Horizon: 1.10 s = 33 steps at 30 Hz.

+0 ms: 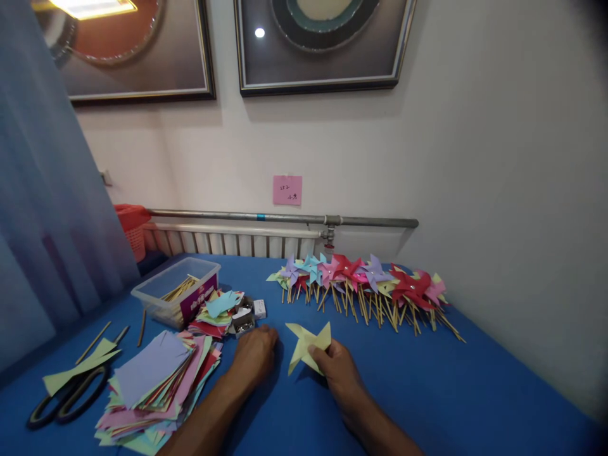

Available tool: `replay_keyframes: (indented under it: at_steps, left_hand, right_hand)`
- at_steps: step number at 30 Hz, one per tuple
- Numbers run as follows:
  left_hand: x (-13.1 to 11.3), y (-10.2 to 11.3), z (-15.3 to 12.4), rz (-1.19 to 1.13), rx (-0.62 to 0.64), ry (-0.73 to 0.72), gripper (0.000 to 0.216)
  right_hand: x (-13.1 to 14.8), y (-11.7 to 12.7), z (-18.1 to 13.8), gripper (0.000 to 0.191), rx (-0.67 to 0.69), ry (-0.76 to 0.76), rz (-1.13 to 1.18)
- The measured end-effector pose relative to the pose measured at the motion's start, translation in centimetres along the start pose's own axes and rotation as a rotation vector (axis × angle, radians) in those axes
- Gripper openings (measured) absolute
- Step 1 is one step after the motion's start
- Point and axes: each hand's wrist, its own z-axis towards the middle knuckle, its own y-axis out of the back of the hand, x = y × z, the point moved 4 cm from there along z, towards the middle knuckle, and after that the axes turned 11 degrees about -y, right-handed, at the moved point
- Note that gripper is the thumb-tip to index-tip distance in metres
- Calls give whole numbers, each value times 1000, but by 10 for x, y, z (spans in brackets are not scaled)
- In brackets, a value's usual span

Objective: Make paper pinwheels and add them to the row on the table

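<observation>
My right hand [339,373] pinches a pale yellow paper pinwheel [304,347] between thumb and fingers, its folded blades pointing outward, with no stick visible on it. My left hand [256,354] rests on the blue table to the left of it, back upward and fingers curled under. Whatever those fingers hold, if anything, is hidden. Just beyond the left hand are small open boxes of metal pins [244,326] and a little white box [259,309]. Left of that arm lies a messy stack of coloured paper sheets [152,367].
Finished pinwheels on sticks [365,278] lie in a row at the back right. A clear plastic tub [156,294] holds thin wooden sticks. Black-handled scissors [71,399] lie under pale green paper strips [80,367] at left. A radiator [237,244] runs behind the table.
</observation>
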Motion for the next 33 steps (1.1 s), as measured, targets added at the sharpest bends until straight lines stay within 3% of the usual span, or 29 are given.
replay_keyframes:
  at_steps: [10, 27, 33]
  left_hand:
    - [12, 0, -2, 19, -2, 75, 24]
    - [6, 1, -1, 69, -11, -12, 26]
    - [-4, 15, -6, -354, -216, 1, 15]
  right_hand:
    - [-3, 3, 8, 48, 12, 12, 0]
    - [-11, 8, 16, 50, -5, 43, -31]
    - [-9, 12, 16, 51, -75, 68, -74]
